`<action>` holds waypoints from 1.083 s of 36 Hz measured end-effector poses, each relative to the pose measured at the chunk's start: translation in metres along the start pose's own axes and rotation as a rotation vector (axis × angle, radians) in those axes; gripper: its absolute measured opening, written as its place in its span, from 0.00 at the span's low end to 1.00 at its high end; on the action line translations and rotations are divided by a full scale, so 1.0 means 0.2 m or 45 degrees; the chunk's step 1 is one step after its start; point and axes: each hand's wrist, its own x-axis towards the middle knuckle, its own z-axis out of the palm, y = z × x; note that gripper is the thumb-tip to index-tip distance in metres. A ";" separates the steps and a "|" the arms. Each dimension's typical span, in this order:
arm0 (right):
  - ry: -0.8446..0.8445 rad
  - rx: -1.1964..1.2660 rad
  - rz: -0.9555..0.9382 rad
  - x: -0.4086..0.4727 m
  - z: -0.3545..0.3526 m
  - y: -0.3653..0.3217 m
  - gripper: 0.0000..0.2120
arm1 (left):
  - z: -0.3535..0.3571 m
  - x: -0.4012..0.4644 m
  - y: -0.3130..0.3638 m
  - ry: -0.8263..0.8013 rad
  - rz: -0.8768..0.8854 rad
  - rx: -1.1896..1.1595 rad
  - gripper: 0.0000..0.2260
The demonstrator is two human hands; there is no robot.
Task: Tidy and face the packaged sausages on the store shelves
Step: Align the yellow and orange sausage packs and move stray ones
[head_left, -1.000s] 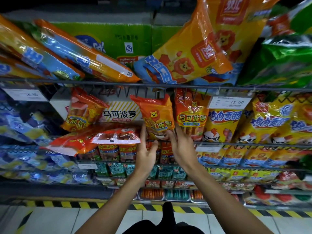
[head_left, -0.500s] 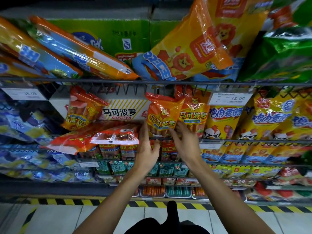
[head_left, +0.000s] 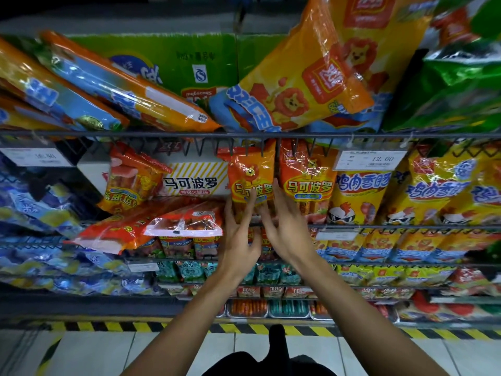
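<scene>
At frame centre, orange sausage pack (head_left: pixel 250 177) stood upright on middle shelf (head_left: pixel 406 227). Left hand (head_left: pixel 238 237) and right hand (head_left: pixel 284 229) touched its lower edge, fingers straight, apparently not gripping.

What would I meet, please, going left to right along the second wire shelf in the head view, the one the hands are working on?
Tilted red sausage pack → white striped carton → orange pack that the left hand and right hand are on → second orange pack → yellow chicken sausage packs.
</scene>
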 end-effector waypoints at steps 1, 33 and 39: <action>-0.010 -0.032 -0.008 0.00 0.00 0.00 0.33 | 0.00 0.01 0.00 -0.010 0.008 0.028 0.44; 0.173 -0.427 -0.355 -0.02 0.14 0.27 0.32 | 0.11 0.09 -0.10 0.064 0.317 0.388 0.39; 0.198 -0.379 -0.364 -0.03 0.09 0.29 0.33 | 0.05 0.08 -0.12 -0.045 0.365 0.286 0.40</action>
